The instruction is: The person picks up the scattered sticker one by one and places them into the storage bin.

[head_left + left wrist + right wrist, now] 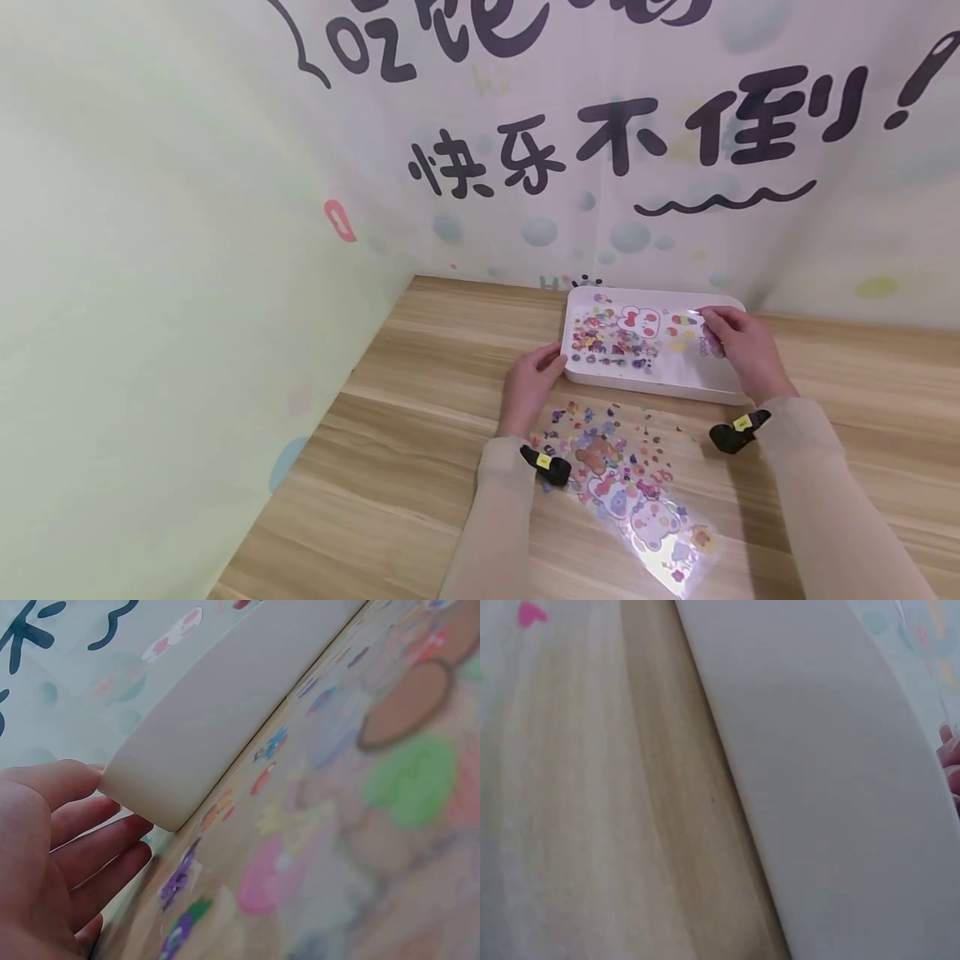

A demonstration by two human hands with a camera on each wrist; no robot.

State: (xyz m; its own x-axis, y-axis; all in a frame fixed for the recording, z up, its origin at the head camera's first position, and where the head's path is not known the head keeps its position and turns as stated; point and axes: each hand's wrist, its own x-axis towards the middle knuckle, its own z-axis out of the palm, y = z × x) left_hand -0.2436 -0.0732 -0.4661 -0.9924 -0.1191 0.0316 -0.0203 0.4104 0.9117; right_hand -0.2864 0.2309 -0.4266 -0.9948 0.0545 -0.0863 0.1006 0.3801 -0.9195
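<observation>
A shallow white tray (652,388) stands near the wall, and a clear sticker sheet (678,346) lies over it. My right hand (738,346) is above the tray's right end, pinching the sheet's edge between thumb and fingers; the right wrist view shows only fingertips (949,766) past the tray's white side. At the tray's left front corner is my left hand (528,385), its fingers extended. In the left wrist view its fingertips (139,829) touch that corner. A second clear sticker sheet (622,483), with bears and small figures, lies on the table in front of the tray.
The wood-grain table (390,467) meets a printed cloth wall (510,242) close behind the tray. A pale cloth wall (187,292) borders the left side. Black wrist cameras (551,467) sit on both sleeves, the left one over the second sheet.
</observation>
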